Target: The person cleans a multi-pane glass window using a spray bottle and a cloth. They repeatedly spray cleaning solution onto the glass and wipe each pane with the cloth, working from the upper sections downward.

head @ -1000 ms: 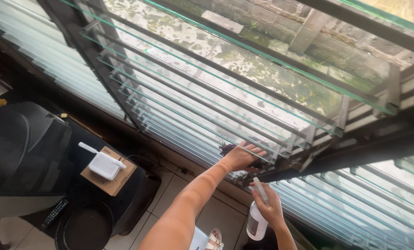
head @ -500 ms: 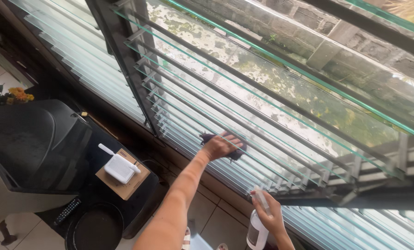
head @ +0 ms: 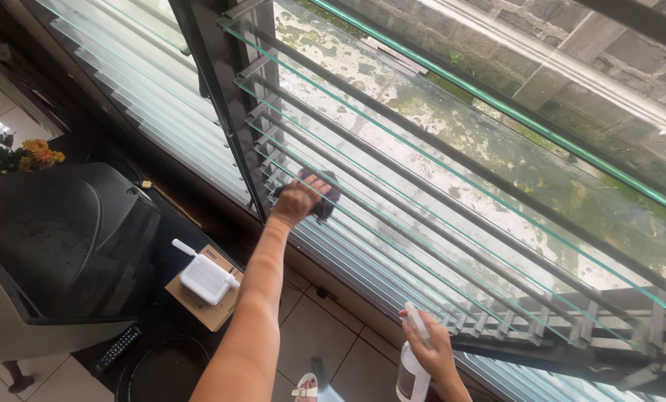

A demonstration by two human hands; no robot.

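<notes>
A person's left hand [head: 297, 201] presses a dark crumpled cloth [head: 324, 195] against a clear glass louvre slat [head: 392, 186] at the window's left end. The right hand [head: 431, 350], near and low, grips a white plastic spray bottle [head: 411, 376], contents unseen. Leaning hard could crack the thin slat.

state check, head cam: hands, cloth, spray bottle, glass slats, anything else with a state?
Left hand: pressing a dark cloth on a glass slat.
Right hand: gripping a spray bottle, upright, held low.
Glass slats: tilted open, smeared.
White router: lying on a cardboard box.
Remote: lying flat.
</notes>
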